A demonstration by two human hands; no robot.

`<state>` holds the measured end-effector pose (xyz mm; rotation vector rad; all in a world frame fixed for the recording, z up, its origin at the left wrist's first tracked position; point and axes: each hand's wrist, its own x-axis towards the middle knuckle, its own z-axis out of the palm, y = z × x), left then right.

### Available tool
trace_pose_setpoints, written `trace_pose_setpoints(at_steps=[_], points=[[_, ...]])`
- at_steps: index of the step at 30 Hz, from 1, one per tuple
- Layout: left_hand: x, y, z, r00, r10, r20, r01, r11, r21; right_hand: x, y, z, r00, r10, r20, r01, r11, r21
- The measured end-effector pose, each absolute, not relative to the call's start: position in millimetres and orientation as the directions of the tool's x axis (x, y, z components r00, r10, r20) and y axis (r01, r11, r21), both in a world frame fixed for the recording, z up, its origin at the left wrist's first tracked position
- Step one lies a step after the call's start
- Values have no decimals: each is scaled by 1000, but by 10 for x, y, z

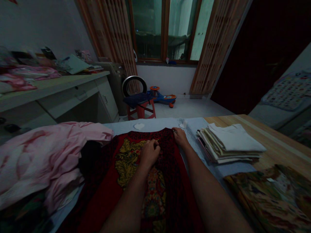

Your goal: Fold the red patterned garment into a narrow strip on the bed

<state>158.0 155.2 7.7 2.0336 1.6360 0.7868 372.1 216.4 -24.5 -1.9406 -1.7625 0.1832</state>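
Note:
A dark red garment (102, 191) with black mottled panels and a gold print lies spread over the pale blue cloth in front of me, its shoulder end pointing away. My right hand (180, 138) has its fingers closed on the far right shoulder corner of it. Over the print, near the neckline, my left hand (150, 152) is closed with bent fingers against the fabric; whether a fold is pinched in them is partly hidden. The garment's near end runs under my forearms and out of view.
Pink clothing (48, 155) and a black item (90, 157) are heaped at left. A stack of folded clothes (235, 139) stands at right, with a brown-green patterned garment (272, 191) nearer. Beyond the table are a red stool (142, 110) and a blue ride-on toy (161, 97).

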Motion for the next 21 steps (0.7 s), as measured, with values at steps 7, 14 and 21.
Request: trace_pose_setpoints(at_steps=[7,14,21], points=[[1629,1537,29,119,979,167,720,-200,664,3798,2375,-180,143,983,118,904,-82,-420],[1652,1518,28,192,960,202,744,-277,609,3801,2489,-198,100,986,133,915,-39,-402],[1658,1524,-5,248,927,282,718,-371,589,3844,2498,-198,50,977,207,919,36,-392]])
